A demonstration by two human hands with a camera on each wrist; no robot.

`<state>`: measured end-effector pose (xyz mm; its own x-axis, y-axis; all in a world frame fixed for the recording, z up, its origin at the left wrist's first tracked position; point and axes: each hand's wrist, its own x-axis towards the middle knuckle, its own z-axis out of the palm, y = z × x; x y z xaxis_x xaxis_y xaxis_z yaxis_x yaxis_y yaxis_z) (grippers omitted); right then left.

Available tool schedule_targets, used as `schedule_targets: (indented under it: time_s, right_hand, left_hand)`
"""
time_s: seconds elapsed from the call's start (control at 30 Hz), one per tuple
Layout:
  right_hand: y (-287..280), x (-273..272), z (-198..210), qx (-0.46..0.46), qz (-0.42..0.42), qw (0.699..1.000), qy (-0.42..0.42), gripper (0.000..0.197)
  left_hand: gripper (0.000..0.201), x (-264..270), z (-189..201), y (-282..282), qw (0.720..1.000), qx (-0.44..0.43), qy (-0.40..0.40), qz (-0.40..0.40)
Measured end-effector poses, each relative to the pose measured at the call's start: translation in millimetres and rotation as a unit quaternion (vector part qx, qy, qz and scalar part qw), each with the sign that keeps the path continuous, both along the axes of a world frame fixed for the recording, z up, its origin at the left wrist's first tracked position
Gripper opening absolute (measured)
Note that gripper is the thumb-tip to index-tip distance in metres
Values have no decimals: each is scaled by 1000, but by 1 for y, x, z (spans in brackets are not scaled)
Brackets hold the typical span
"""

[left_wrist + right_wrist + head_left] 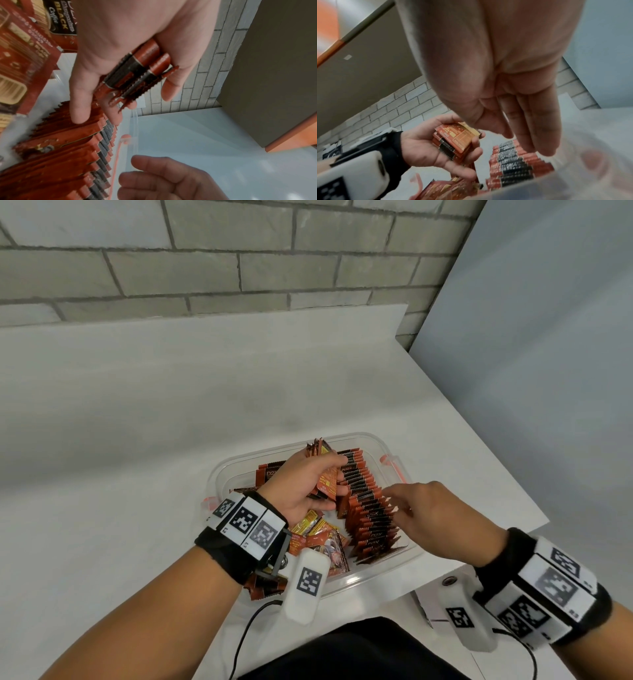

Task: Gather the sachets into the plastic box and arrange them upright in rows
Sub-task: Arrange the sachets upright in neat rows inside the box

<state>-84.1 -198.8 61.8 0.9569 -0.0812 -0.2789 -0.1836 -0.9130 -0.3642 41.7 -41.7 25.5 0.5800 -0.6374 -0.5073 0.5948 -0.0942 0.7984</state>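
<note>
Over the plastic box (pixel 383 571), left hand (pixel 301 487) grip clutching half-hidden sachets (pixel 327 486), right hand (pixel 431 517) fingers straight, empty.

I see open bench (pixel 120 422) left of and behind the plastic box (pixel 373 440), while inside it a packed upright row of sachets (pixel 370 508) and a loose heap (pixel 318 539) crowd most of the floor.

Even, diffuse indoor light with only faint, soft shadows on the white counter (pixel 144 412). Head view is sharp, its brick wall (pixel 205 261) bowed by wide-angle distortion. Both wrist views show motion blur and smeared edges.
</note>
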Motion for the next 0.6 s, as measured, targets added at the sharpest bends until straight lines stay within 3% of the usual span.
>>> schedule_targets:
  time_s: [0.23,0.6]
  right_hand:
    - [6,-1,-12,35,-10,998,49,28]
    - [8,0,-7,38,-41,998,39,31]
  left_hand:
    - [33,-2,1,-4,1000,29,-7,1]
    - [24,-3,1,-5,999,36,-12,-5]
